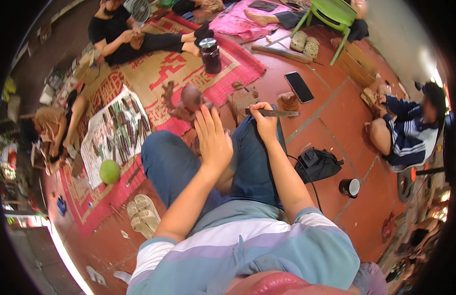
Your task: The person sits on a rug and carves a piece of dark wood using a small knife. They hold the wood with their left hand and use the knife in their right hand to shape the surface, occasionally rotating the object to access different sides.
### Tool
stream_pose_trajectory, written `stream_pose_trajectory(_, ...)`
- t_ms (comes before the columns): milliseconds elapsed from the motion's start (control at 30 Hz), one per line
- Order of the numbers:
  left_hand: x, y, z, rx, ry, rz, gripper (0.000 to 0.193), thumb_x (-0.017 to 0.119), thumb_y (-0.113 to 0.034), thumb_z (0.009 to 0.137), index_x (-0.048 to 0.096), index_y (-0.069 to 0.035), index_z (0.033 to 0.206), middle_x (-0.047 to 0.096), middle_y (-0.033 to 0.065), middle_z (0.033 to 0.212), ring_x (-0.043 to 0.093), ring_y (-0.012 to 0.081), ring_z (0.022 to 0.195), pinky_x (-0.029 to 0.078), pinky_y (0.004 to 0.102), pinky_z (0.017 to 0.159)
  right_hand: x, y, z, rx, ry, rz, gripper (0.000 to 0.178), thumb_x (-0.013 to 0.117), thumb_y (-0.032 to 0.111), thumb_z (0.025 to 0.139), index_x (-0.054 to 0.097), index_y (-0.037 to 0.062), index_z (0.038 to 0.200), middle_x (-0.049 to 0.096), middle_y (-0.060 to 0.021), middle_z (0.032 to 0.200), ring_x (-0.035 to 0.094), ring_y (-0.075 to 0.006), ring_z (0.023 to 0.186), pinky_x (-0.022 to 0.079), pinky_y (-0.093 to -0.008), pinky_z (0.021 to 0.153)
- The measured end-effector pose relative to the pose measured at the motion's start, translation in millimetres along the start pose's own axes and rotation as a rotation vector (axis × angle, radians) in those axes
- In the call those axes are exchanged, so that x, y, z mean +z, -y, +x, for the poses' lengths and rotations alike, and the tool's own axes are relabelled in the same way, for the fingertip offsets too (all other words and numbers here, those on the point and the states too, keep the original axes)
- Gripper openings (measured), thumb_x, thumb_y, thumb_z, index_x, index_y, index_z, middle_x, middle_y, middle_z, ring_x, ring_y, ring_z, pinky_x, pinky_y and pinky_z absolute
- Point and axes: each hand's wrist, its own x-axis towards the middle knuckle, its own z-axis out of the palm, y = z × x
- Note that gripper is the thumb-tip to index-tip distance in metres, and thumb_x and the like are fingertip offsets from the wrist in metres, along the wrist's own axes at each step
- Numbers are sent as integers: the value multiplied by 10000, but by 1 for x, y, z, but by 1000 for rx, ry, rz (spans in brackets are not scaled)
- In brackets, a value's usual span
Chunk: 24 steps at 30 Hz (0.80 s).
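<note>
Clay figure [191, 98] beyond open left hand [213, 140]; right hand [264, 120] grips blade [274, 113]

Right hand [264, 121] grips flat tool [276, 113] over knee

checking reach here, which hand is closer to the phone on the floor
Right. The right hand grips a flat tool just short of the phone; the left hand is raised farther off, over the left knee.

Red tiled floor [336, 113] with a red patterned mat [188, 69] and green chair [331, 12].
</note>
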Motion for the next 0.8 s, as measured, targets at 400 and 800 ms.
stream_pose_trajectory(400,-49,24,82,372,-62,307,446,642,-155,784,541,-99,1214,456,161,1282,402,401,1172,357,466,969,-1,-3,-4,16,49,103,65,632,39,832,570,32,812,598,-13,770,553,-85,734,437,-237,662)
stream_pose_trajectory(800,-42,45,138,238,71,135,199,624,-176,840,669,-64,682,599,88,692,574,314,666,451,398,608,2,-20,1,-82,32,-30,53,610,-1,804,563,24,801,592,-45,789,570,-122,722,453,-256,659)
